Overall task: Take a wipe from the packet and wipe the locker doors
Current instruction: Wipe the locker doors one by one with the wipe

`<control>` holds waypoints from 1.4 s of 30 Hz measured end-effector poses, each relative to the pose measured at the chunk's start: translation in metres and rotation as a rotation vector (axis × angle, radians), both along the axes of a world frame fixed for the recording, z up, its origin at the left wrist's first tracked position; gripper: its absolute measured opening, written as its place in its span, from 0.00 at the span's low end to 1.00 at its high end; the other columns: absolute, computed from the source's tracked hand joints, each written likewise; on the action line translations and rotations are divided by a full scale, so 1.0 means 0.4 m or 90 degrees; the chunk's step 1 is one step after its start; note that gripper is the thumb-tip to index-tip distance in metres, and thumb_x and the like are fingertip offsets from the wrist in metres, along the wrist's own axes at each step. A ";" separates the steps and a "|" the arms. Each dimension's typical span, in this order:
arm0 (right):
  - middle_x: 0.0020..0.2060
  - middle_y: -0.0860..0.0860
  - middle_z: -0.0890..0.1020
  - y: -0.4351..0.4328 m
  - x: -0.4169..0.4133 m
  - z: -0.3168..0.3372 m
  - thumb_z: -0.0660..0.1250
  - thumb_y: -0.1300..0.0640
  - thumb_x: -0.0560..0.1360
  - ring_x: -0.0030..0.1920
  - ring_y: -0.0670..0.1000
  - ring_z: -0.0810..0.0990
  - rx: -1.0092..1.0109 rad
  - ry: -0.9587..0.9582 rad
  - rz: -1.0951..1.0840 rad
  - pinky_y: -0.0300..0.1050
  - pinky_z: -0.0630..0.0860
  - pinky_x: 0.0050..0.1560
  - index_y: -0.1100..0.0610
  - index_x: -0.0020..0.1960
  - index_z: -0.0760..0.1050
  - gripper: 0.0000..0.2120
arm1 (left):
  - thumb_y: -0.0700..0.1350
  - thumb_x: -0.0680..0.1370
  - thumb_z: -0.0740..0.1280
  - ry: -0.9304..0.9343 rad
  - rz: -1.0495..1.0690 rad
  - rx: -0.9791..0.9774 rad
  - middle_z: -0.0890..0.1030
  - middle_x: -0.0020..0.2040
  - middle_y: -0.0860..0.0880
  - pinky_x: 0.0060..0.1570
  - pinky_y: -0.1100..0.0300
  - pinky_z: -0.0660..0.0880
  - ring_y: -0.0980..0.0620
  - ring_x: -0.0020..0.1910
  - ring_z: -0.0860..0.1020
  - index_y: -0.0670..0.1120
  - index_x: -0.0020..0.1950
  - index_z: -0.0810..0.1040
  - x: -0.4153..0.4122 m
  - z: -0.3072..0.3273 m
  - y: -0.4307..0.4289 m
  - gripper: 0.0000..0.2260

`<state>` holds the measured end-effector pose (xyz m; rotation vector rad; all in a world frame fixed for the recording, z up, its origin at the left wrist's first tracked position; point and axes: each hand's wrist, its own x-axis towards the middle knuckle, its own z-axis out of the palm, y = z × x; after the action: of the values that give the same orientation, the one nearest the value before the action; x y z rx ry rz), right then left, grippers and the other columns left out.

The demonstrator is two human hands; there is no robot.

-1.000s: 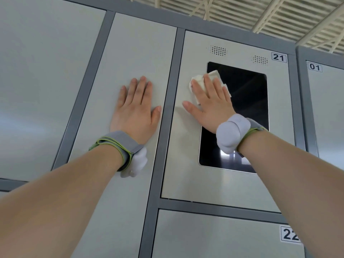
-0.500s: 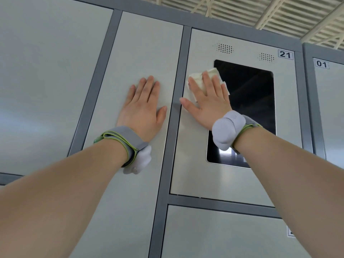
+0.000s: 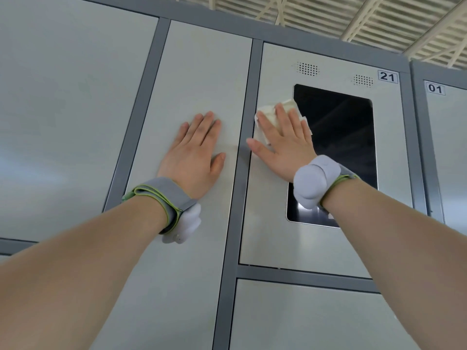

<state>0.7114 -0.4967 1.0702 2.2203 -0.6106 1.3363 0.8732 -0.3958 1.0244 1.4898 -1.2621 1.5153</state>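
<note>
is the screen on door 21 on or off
Off, as far as shows: the screen is black all over, with only reflections near its bottom edge and no text or glow.

This is a self-service locker bank in a big hall-type building: pale grey flat metal locker doors (image 3: 207,72) in dark grey frames (image 3: 250,72) surround a black rectangular glass screen (image 3: 338,137), white number labels (image 3: 387,77) reading "21" and "01" sit up and right of that screen, and a ribbed metal ceiling with white beams (image 3: 328,16) runs above it.
</note>
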 end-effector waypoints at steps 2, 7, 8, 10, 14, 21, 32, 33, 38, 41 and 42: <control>0.76 0.50 0.38 0.010 0.016 -0.007 0.48 0.33 0.76 0.75 0.54 0.35 0.005 -0.013 0.002 0.50 0.33 0.72 0.42 0.76 0.44 0.32 | 0.57 0.75 0.43 -0.004 -0.003 -0.006 0.56 0.77 0.43 0.72 0.56 0.42 0.44 0.76 0.53 0.39 0.76 0.58 0.003 -0.004 0.002 0.33; 0.76 0.49 0.37 -0.003 -0.007 -0.085 0.45 0.27 0.69 0.75 0.52 0.33 -0.043 0.046 0.027 0.48 0.30 0.71 0.41 0.76 0.42 0.40 | 0.56 0.74 0.43 -0.015 -0.005 0.006 0.55 0.77 0.42 0.72 0.58 0.40 0.44 0.76 0.52 0.39 0.76 0.56 0.006 -0.009 0.008 0.34; 0.76 0.49 0.38 -0.007 -0.014 -0.097 0.43 0.26 0.67 0.75 0.52 0.33 -0.050 0.063 0.036 0.48 0.30 0.71 0.40 0.76 0.43 0.41 | 0.56 0.74 0.43 -0.017 -0.007 0.007 0.55 0.77 0.42 0.72 0.58 0.39 0.44 0.76 0.52 0.39 0.76 0.56 0.007 -0.008 0.009 0.34; 0.76 0.48 0.38 -0.009 -0.029 -0.106 0.40 0.25 0.64 0.75 0.52 0.34 -0.052 0.096 0.038 0.47 0.30 0.70 0.38 0.75 0.43 0.42 | 0.56 0.74 0.42 -0.016 -0.015 0.012 0.55 0.77 0.42 0.71 0.60 0.38 0.44 0.76 0.52 0.38 0.76 0.57 0.008 -0.009 0.011 0.35; 0.76 0.47 0.39 -0.001 -0.028 -0.051 0.49 0.31 0.75 0.75 0.51 0.34 0.007 0.060 0.003 0.47 0.32 0.72 0.38 0.75 0.45 0.32 | 0.55 0.74 0.42 -0.020 -0.020 0.011 0.55 0.77 0.42 0.71 0.61 0.38 0.45 0.76 0.52 0.38 0.76 0.57 0.012 -0.015 0.009 0.34; 0.76 0.48 0.37 -0.001 -0.002 -0.108 0.43 0.25 0.66 0.75 0.52 0.33 -0.037 0.045 0.033 0.48 0.29 0.70 0.39 0.75 0.43 0.41 | 0.54 0.74 0.40 -0.029 0.009 -0.013 0.54 0.77 0.43 0.71 0.59 0.37 0.45 0.76 0.51 0.39 0.76 0.55 0.008 -0.024 0.003 0.33; 0.77 0.50 0.40 0.010 -0.001 -0.082 0.48 0.33 0.76 0.76 0.54 0.36 -0.014 0.020 -0.027 0.50 0.34 0.72 0.41 0.76 0.44 0.32 | 0.53 0.76 0.41 -0.035 0.039 -0.021 0.55 0.77 0.41 0.74 0.53 0.42 0.44 0.76 0.52 0.37 0.76 0.55 0.005 -0.032 -0.003 0.32; 0.76 0.50 0.39 0.013 0.005 -0.084 0.49 0.33 0.76 0.75 0.54 0.36 -0.013 0.018 -0.019 0.50 0.33 0.72 0.41 0.76 0.44 0.33 | 0.53 0.76 0.41 -0.034 0.039 -0.023 0.55 0.77 0.41 0.74 0.54 0.42 0.44 0.76 0.52 0.37 0.76 0.55 0.005 -0.032 -0.001 0.32; 0.77 0.50 0.40 0.006 -0.007 -0.169 0.38 0.27 0.65 0.75 0.53 0.35 -0.074 0.075 0.026 0.49 0.32 0.71 0.40 0.76 0.44 0.41 | 0.52 0.76 0.42 -0.040 0.041 -0.028 0.56 0.76 0.40 0.74 0.52 0.45 0.43 0.76 0.53 0.36 0.75 0.56 0.005 -0.029 -0.004 0.31; 0.77 0.48 0.40 0.004 -0.020 -0.171 0.38 0.26 0.67 0.75 0.52 0.36 -0.074 0.100 0.011 0.48 0.32 0.72 0.40 0.76 0.44 0.39 | 0.52 0.76 0.42 -0.040 0.039 -0.032 0.57 0.76 0.40 0.74 0.51 0.45 0.42 0.76 0.54 0.36 0.75 0.57 0.008 -0.031 -0.005 0.31; 0.77 0.48 0.40 0.002 -0.022 -0.158 0.40 0.25 0.70 0.76 0.52 0.36 -0.070 0.096 -0.002 0.48 0.33 0.72 0.40 0.76 0.44 0.38 | 0.52 0.76 0.43 -0.042 0.039 -0.034 0.57 0.76 0.40 0.74 0.51 0.45 0.42 0.75 0.55 0.36 0.75 0.57 0.008 -0.032 -0.005 0.31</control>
<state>0.7025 -0.4960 1.0071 2.2052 -0.4740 1.1597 0.8764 -0.3978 1.0114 1.4662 -1.2135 1.6377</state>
